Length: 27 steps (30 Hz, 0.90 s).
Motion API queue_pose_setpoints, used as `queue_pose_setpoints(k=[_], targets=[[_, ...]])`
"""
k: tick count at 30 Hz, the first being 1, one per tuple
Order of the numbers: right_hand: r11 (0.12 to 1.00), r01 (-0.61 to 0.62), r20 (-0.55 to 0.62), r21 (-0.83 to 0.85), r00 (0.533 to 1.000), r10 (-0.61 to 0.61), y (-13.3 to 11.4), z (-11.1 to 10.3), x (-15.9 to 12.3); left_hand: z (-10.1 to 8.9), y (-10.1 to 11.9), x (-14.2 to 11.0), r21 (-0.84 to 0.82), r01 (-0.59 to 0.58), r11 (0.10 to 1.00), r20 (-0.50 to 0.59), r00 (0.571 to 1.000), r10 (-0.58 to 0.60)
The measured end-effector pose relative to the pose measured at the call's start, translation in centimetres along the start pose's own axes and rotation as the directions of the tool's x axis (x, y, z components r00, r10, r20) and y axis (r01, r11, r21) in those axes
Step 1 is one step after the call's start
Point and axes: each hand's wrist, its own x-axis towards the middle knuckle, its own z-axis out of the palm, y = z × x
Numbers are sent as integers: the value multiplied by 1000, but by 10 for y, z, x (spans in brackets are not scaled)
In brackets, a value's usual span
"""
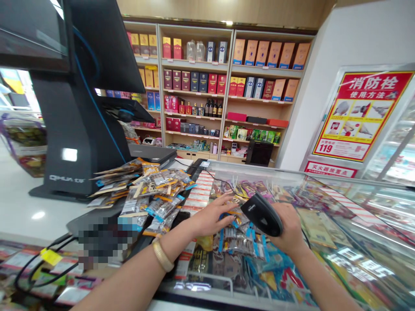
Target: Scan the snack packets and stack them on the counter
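Note:
A black handheld barcode scanner (262, 214) is gripped by my right hand (288, 226), its head tipped up and leftward over the glass counter (223, 276). Just left of it, my left hand (215, 214) has its fingers stretched out and apart, close over small snack packets (241, 242) with blue and orange edges. Whether the fingertips touch a packet I cannot tell. A gold bangle (162, 255) circles my left wrist. More clear packets of brown snacks lie in a loose pile (158, 190) to the left of my hands.
A large black point-of-sale terminal (74, 129) stands on the white countertop (19, 207) at left. Black cables (32, 268) hang at the lower left. Inside the glass case lie colourful bagged goods (285, 276). Shelves with boxed bottles (194, 82) line the back wall, beside a red fire-hydrant sign (363, 114).

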Motion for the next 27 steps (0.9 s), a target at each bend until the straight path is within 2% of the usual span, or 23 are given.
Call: queue_pose_setpoints(k=[1,3,5,6,7,9,11,12,14,15,17,21,24,27], targets=[[1000,-2,6,-6,1000,2,1,0,-1,-2,1,0,74,-12,997,-6,1000,13],[1000,-14,23,-16,1000,15,3,1,-3,-10,-1,1,199,35,979,-114,993,-12],[999,-28,39,-29,999,29,4,3,-6,-26,-5,2,320,197,927,-289,952,-103],[999,-32,45,-36,998,33,5,4,-6,-37,-8,1,374,318,871,-388,907,-164],[999,-31,46,-40,998,33,5,4,-7,-48,-11,0,417,453,788,-488,843,-227],[999,-24,44,-42,999,26,5,5,-7,-71,-17,-6,430,703,566,-657,674,-339],[999,-18,38,-35,999,20,4,5,-6,-90,-23,-14,384,851,359,-735,517,-440],[999,-18,38,-31,999,19,4,5,-5,-96,-26,-18,366,885,288,-735,465,-494],[1000,-21,43,-23,999,22,3,5,-4,-102,-31,-24,361,906,222,-687,419,-593],[1000,-22,45,-21,999,23,2,5,-4,-103,-33,-26,371,902,219,-657,422,-625],[1000,-22,52,-20,998,23,2,5,-4,-101,-36,-29,404,882,243,-620,460,-636],[1000,-21,63,-17,998,22,3,5,-6,-98,-43,-30,452,823,344,-634,568,-525],[999,-33,69,-19,997,34,3,5,-6,-99,-48,-28,409,752,517,-663,635,-397],[1000,-23,60,-21,998,24,1,5,-4,-97,-50,-23,328,624,709,-717,653,-243]])
